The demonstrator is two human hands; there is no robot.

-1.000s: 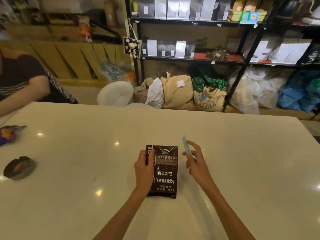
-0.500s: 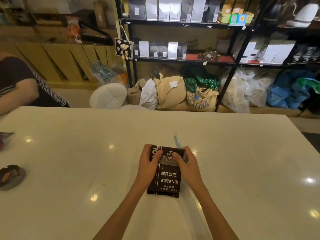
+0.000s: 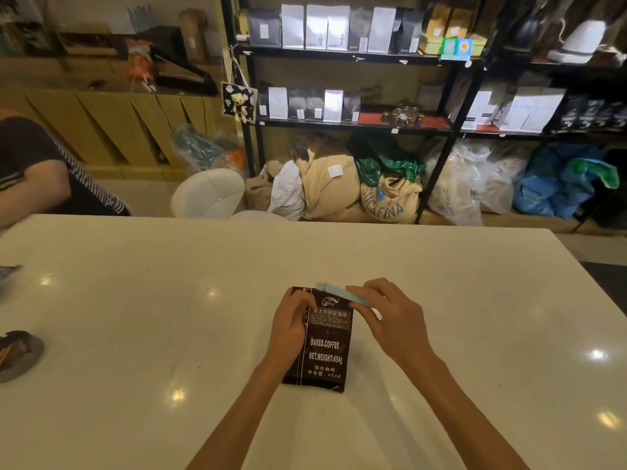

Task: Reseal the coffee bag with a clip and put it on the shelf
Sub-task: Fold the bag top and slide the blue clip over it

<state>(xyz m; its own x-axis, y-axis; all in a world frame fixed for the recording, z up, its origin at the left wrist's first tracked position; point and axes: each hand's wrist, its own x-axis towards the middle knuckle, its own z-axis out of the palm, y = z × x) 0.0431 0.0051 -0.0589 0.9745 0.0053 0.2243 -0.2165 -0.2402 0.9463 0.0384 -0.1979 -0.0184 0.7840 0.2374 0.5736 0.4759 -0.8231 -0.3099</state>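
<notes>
A dark brown coffee bag (image 3: 325,347) with white print lies flat on the white table (image 3: 135,334). My left hand (image 3: 290,327) grips its upper left edge, fingers curled over the top corner. My right hand (image 3: 390,320) holds a long pale blue clip (image 3: 342,295), laid slanted across the bag's top right corner. Whether the clip is clamped on the bag I cannot tell. Beyond the table stands a black metal shelf (image 3: 349,125) stocked with white and dark coffee pouches.
A seated person's arm and striped sleeve (image 3: 40,174) are at the far left. A dark ashtray (image 3: 17,351) sits near the table's left edge. White stools (image 3: 208,195) and burlap sacks (image 3: 386,198) crowd the floor below the shelf.
My right hand has swung the clip from upright beside the bag down onto the bag's top edge. My left hand stays on the bag's left side.
</notes>
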